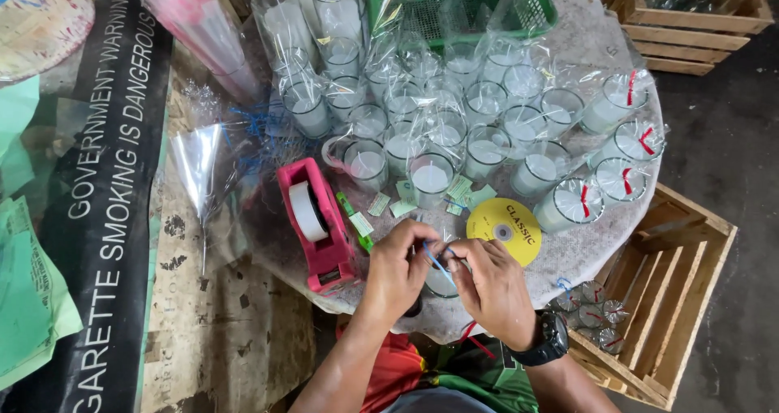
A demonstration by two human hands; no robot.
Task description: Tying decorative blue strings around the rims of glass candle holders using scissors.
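Both hands meet at the near edge of the round table (600,243). The left hand (398,268) and right hand (493,287) each pinch one end of a thin blue twist tie (436,260), fingers closed narrowly on it, over a wrapped glass candle (441,283) mostly hidden beneath them. One pink tape dispenser (318,222) lies just left of the hands, and one yellow disc (505,228) just right. Behind them stand roughly two dozen candle glasses (430,178) in clear wrap; the exact number cannot be told. Four at the right carry red ties (584,200). One green basket (454,3) sits at the far edge. One wooden crate (649,299) below holds several finished candles.
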